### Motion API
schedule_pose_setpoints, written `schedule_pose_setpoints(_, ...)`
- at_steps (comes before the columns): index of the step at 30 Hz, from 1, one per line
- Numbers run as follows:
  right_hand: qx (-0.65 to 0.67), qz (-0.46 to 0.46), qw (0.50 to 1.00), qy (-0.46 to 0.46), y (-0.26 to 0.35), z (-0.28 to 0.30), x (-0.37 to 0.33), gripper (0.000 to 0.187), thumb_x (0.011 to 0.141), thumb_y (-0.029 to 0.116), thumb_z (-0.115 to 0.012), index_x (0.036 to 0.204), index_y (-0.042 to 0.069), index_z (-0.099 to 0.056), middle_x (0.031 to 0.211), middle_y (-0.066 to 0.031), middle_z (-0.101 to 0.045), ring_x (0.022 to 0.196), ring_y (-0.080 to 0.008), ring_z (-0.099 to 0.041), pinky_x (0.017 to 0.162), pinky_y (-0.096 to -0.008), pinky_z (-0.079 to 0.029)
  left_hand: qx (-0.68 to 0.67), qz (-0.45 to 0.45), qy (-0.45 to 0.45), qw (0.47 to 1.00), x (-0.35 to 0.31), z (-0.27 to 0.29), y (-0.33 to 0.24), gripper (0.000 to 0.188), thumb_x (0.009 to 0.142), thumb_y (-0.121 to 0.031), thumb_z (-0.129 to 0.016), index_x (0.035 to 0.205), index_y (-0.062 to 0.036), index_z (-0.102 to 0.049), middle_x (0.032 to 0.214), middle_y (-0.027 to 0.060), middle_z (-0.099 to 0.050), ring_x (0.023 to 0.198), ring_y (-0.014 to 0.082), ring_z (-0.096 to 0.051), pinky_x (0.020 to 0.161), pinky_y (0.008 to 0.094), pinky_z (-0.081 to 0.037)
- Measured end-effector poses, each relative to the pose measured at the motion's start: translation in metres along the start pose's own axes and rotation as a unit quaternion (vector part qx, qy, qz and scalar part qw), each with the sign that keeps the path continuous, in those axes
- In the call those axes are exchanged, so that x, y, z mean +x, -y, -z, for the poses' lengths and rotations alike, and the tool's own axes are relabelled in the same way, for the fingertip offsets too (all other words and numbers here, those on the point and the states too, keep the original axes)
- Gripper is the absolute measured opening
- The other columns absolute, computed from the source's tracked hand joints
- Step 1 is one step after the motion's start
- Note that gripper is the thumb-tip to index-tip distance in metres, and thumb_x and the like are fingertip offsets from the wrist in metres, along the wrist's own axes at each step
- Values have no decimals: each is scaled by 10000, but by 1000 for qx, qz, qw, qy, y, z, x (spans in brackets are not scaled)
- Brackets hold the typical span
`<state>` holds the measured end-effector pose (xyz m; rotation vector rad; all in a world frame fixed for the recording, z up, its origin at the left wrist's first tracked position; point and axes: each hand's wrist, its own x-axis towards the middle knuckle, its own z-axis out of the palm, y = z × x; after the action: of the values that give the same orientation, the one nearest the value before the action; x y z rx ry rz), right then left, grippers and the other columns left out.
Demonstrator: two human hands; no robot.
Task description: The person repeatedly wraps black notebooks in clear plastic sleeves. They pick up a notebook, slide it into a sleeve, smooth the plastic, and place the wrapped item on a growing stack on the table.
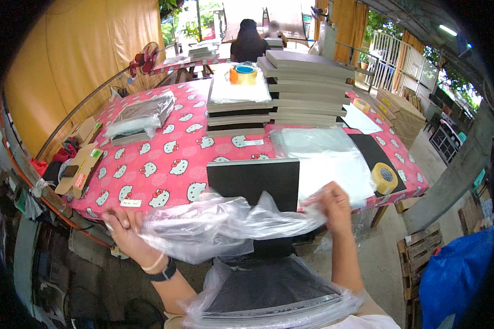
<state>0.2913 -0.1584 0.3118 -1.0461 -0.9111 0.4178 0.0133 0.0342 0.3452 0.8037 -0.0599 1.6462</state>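
Observation:
A crumpled clear plastic bag (203,222) is stretched between my hands in front of the table edge. My left hand (127,227), with a dark band on its wrist, grips one end. My right hand (333,204) pinches the other end. Just beyond the bag, a black flat board or stack (252,178) with a pale edge sits at the table's front; the plastic hides its lower part. Close to my body lies a black stack wrapped in clear plastic (274,285), its layered edges toward me.
The table (164,142) has a pink cat-patterned cover. On it are a tall stack of grey boards (307,88), clear plastic sheets (329,159), a tape roll (385,178) and a wrapped bundle (140,118). Opened cardboard (82,170) lies left. People (250,41) sit beyond.

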Motion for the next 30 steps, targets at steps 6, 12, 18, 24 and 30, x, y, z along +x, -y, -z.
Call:
schedule_pose_setpoints(6,-173,-40,937,301,26,-44,-11,124,812,143,-516,819,20,-509,659,-54,-495,583,-112,-475,534,-238,-375,235,328,391,827,-60,-64,70,439,693,-121,-659,1086,-17,-491,1116,122,-492,996,143,-456,836,263,-364)
schedule_pose_setpoints(12,-27,-51,957,285,25,-33,-15,165,806,156,-538,756,2,-505,627,-5,-497,543,-62,-425,501,-206,-350,55,543,514,662,-68,-34,65,299,733,-135,-634,988,-1,-554,873,46,-582,762,77,-501,700,207,-385)
schedule_pose_setpoints(18,136,-157,949,236,19,-15,-12,133,829,159,-496,762,48,-466,623,-19,-515,498,-118,-522,459,-204,-418,65,547,638,538,-65,-26,60,175,755,-173,-610,832,-17,-607,742,24,-592,710,78,-511,651,213,-392)
schedule_pose_setpoints(24,249,-83,955,-139,16,14,10,208,822,281,-512,770,81,-485,549,8,-487,420,-84,-484,418,-217,-432,215,455,629,593,-40,10,42,210,687,-212,-669,819,-59,-613,619,-4,-465,568,84,-409,520,214,-319)
schedule_pose_setpoints(30,90,-71,990,-78,12,34,-5,227,817,290,-526,736,81,-491,512,50,-439,439,-34,-409,439,-168,-370,254,413,394,780,-26,25,15,268,661,-233,-687,632,-27,-518,644,3,-402,609,90,-416,511,208,-316)
